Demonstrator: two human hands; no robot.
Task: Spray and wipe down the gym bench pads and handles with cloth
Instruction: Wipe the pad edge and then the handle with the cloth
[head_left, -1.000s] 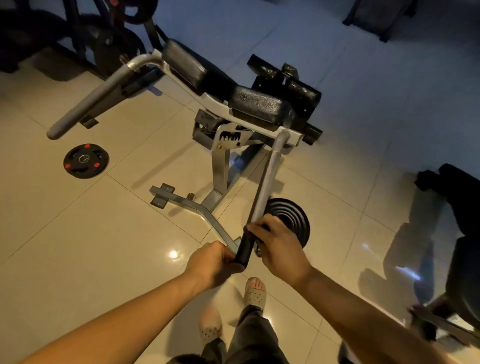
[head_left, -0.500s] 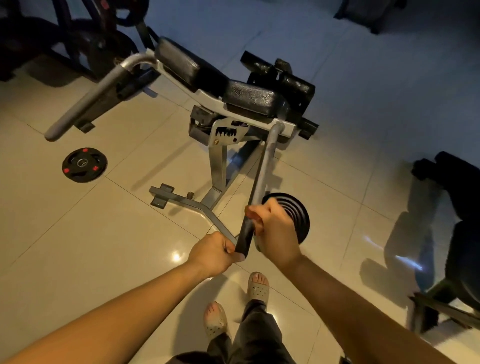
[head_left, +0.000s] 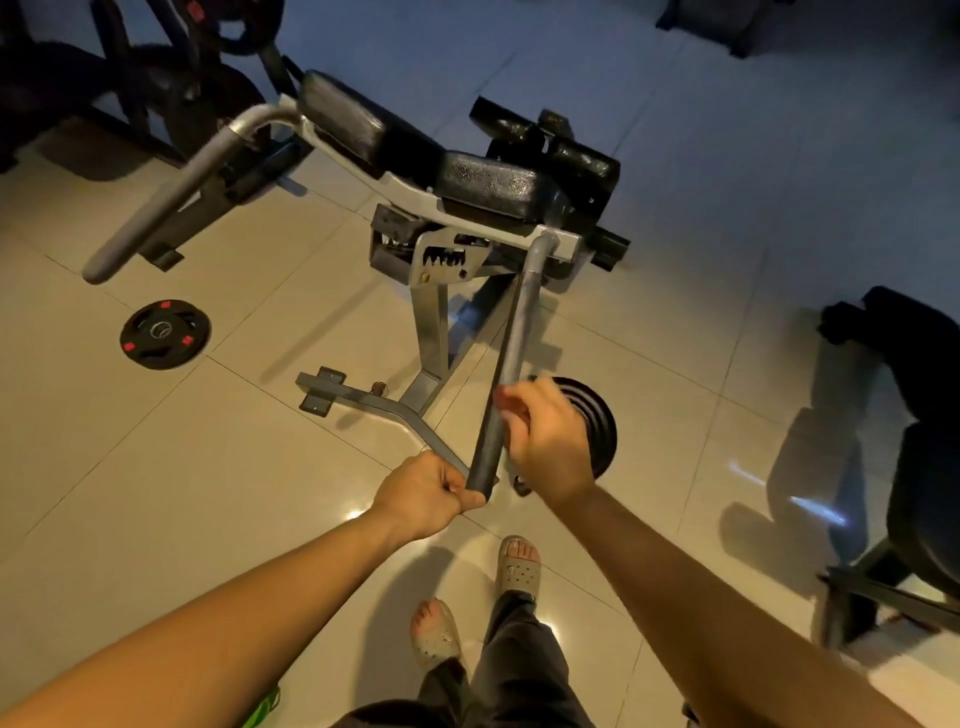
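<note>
The gym bench has two black pads (head_left: 366, 127) (head_left: 496, 187) on a grey metal frame (head_left: 431, 332). Its near handle (head_left: 511, 343) runs down toward me, grey above and dark at the lower end. My left hand (head_left: 428, 493) grips that dark bottom end in a fist. My right hand (head_left: 545, 441) is curled round the handle a little higher up. The far handle (head_left: 171, 200) sticks out to the left, untouched. No cloth or spray bottle shows.
A black weight plate (head_left: 163, 335) with red marks lies on the tiled floor at left. A stack of dark plates (head_left: 597, 421) sits behind my right hand. Dark equipment (head_left: 924, 426) stands at right, a rack (head_left: 156, 67) at top left. My sandalled feet (head_left: 517, 569) are below.
My right hand has slid up the near handle, away from my left hand, which has stayed at the bottom end.
</note>
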